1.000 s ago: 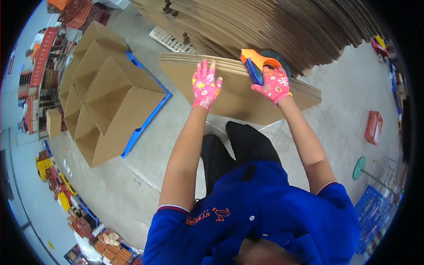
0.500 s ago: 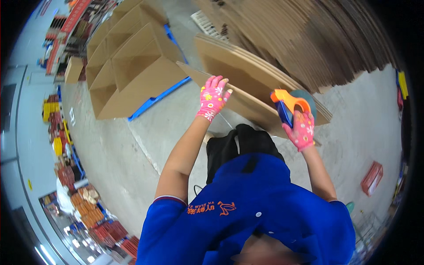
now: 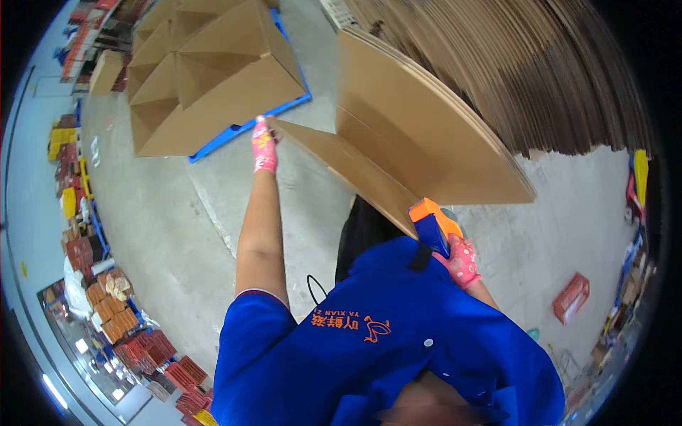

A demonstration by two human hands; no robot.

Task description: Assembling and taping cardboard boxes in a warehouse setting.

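Note:
My left hand (image 3: pixel 264 148), in a pink flowered glove, is closed on the far-left corner of a brown cardboard panel (image 3: pixel 348 162). This panel slants away from a taller cardboard sheet (image 3: pixel 419 128) standing behind it, with a wedge of space between them. My right hand (image 3: pixel 460 261), gloved alike, grips an orange and blue tape dispenser (image 3: pixel 432 228) close to my body, at the near end of the panel. The dispenser's tape roll is mostly hidden, and so are some fingers of that hand.
Opened cardboard boxes (image 3: pixel 220 82) stand on a blue pallet (image 3: pixel 245 129) at the far left. A large stack of flattened cartons (image 3: pixel 511 71) fills the far right. A red crate (image 3: pixel 570 298) sits on the floor at right; several crates (image 3: pixel 145 351) line the left side.
My left hand has moved left, swinging the front panel's corner away from the sheets behind. My right hand, with the tape dispenser, has come nearer to my body.

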